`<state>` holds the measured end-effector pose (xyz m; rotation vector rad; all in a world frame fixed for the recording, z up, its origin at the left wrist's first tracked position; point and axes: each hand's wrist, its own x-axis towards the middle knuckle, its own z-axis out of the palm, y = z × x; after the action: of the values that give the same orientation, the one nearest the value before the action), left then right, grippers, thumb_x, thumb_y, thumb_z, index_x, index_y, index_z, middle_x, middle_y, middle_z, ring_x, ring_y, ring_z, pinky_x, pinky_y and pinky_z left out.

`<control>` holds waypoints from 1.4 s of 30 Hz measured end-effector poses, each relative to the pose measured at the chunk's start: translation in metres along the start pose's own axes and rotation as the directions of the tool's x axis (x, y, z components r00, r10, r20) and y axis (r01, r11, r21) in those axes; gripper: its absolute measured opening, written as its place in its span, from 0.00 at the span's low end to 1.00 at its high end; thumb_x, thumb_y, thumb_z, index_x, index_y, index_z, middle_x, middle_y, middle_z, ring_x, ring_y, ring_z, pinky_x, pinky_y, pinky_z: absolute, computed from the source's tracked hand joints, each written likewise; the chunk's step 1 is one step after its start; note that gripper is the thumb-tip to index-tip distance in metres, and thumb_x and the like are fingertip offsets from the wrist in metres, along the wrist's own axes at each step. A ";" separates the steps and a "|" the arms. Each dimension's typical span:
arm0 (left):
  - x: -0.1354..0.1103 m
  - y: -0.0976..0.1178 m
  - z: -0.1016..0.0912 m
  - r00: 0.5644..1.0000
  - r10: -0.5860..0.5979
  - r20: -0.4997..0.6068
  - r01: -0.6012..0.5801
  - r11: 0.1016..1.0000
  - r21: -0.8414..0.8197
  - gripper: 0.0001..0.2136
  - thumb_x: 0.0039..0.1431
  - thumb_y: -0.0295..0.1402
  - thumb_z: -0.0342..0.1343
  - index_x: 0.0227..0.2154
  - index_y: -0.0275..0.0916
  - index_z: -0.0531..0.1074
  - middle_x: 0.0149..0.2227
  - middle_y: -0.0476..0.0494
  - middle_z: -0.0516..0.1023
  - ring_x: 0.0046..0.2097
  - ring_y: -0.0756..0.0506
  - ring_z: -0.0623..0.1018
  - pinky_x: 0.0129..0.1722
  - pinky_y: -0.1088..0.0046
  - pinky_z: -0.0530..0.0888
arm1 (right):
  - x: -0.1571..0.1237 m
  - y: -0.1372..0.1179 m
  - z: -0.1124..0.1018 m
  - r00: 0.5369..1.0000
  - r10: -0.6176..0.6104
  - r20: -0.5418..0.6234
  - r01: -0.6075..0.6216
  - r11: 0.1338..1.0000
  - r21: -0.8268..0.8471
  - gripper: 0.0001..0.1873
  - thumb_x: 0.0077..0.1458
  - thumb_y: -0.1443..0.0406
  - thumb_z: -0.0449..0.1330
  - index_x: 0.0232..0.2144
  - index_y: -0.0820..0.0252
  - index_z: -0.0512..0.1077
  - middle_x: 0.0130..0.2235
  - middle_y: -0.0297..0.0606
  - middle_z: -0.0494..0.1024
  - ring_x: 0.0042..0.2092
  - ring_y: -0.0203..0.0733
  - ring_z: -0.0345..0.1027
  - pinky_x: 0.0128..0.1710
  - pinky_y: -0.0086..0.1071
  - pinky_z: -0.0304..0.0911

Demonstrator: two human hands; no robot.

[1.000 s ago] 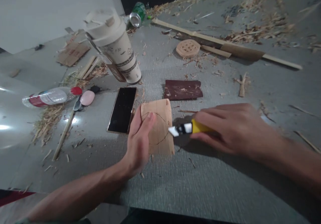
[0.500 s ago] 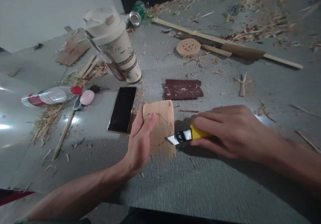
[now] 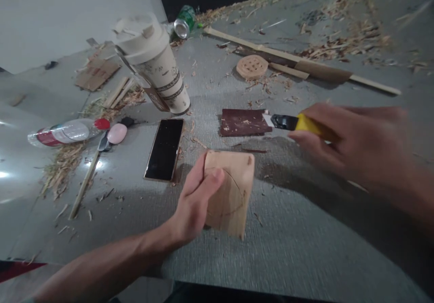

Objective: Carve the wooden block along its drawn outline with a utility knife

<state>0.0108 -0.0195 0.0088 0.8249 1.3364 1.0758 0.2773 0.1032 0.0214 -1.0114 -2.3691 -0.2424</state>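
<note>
A pale wooden block (image 3: 230,203) with a pencil-like circle marked on its face is held in my left hand (image 3: 195,203), thumb pressed on the face and fingers hidden behind its left edge. My right hand (image 3: 349,140), blurred by motion, is wrapped round the yellow handle of a utility knife (image 3: 286,122). The knife's bare blade points left, in front of the right end of a dark red sheet of sandpaper (image 3: 242,123); whether they touch I cannot tell. The blade is apart from the block.
A black phone (image 3: 164,149) lies left of the block. Behind it stand a lidded cup (image 3: 162,68) and a green can (image 3: 184,21). A plastic bottle (image 3: 68,132) lies at the left. A carved wooden disc (image 3: 252,67), long wooden strips (image 3: 288,54) and shavings lie farther back.
My right hand has lifted the knife away from the block, up and to the right. My left hand has moved the block slightly right and nearer to me, tilting it.
</note>
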 end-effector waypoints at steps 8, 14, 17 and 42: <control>0.014 -0.002 0.002 0.987 0.035 -0.157 -0.053 0.992 -0.115 0.16 0.73 0.48 0.59 0.55 0.45 0.77 0.53 0.42 0.82 0.57 0.36 0.81 0.57 0.56 0.80 | -0.005 -0.033 0.005 0.915 -0.359 0.183 0.278 0.892 0.356 0.22 0.78 0.49 0.52 0.35 0.55 0.69 0.29 0.30 0.76 0.27 0.36 0.65 0.29 0.33 0.54; 0.010 -0.001 0.003 0.989 0.025 -0.147 -0.043 0.991 -0.123 0.17 0.74 0.48 0.58 0.56 0.45 0.77 0.55 0.42 0.82 0.56 0.36 0.81 0.56 0.56 0.80 | -0.006 -0.033 0.008 0.905 -0.364 0.221 0.249 0.874 0.418 0.22 0.78 0.49 0.52 0.35 0.55 0.68 0.30 0.30 0.75 0.26 0.35 0.64 0.29 0.33 0.54; 0.009 -0.001 0.001 0.992 0.014 -0.129 -0.024 0.997 -0.077 0.17 0.73 0.49 0.59 0.55 0.46 0.77 0.51 0.43 0.82 0.49 0.39 0.81 0.48 0.61 0.81 | -0.005 -0.033 0.007 0.906 -0.362 0.220 0.257 0.882 0.396 0.22 0.78 0.49 0.53 0.35 0.55 0.69 0.29 0.31 0.76 0.26 0.36 0.64 0.29 0.34 0.54; 0.015 -0.001 -0.001 0.991 0.031 -0.129 -0.046 0.992 -0.115 0.19 0.71 0.50 0.62 0.56 0.45 0.78 0.55 0.42 0.82 0.58 0.35 0.80 0.61 0.55 0.78 | -0.005 -0.023 0.009 0.861 -0.410 0.300 0.237 0.846 0.477 0.20 0.79 0.50 0.53 0.36 0.54 0.66 0.29 0.29 0.70 0.27 0.36 0.62 0.30 0.35 0.52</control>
<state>0.0089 -0.0062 0.0026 0.7076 1.3527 1.2430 0.2599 0.0873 0.0117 -0.4610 -2.7806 0.3870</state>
